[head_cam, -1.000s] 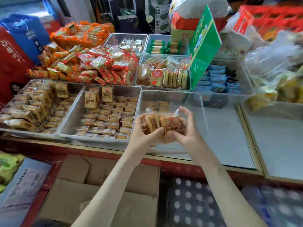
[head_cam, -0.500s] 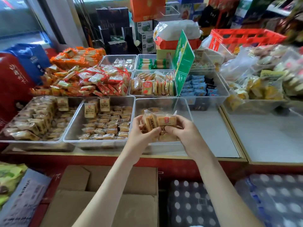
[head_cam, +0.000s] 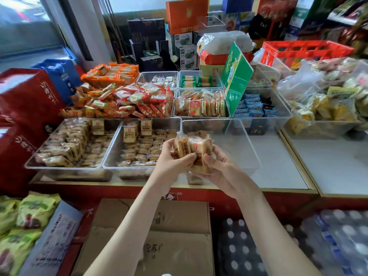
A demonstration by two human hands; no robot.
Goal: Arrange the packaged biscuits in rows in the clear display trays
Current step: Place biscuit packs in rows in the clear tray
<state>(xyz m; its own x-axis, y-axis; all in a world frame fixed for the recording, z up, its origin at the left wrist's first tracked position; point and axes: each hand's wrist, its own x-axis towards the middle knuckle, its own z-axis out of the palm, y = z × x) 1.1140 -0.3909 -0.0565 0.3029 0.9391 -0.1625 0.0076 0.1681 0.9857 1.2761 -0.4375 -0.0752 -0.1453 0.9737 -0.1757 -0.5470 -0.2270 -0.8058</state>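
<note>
Evidently a small bundle of packaged biscuits [head_cam: 192, 149] is being clasped between both hands. The left hand [head_cam: 175, 159] is being curled round its left side with the thumb pressed across the front, while the right hand [head_cam: 221, 172] is being cupped beneath and against its right side, fingers closed on the wrappers. The packets are being held upright and pressed face to face, probably so that they are being squared into one even block that can be set down as a row rather than dropped loose. The bundle is being held in the air over the near part of the clear tray [head_cam: 237, 144], in which only a few packets [head_cam: 201, 133] are being shown, at its far left corner; that seems to be where the row is being built. Just to the left, the middle tray [head_cam: 113, 152] and the left tray [head_cam: 33, 163] are being used for similar packets, most laid flat, with a few upright packets [head_cam: 146, 127] being stood at the back, likely so that their labels are being faced forward. Below the counter [head_cam: 278, 182], a cardboard box [head_cam: 159, 236] is being stationed directly under the arms; whether it is serving as the supply cannot be told.
</note>
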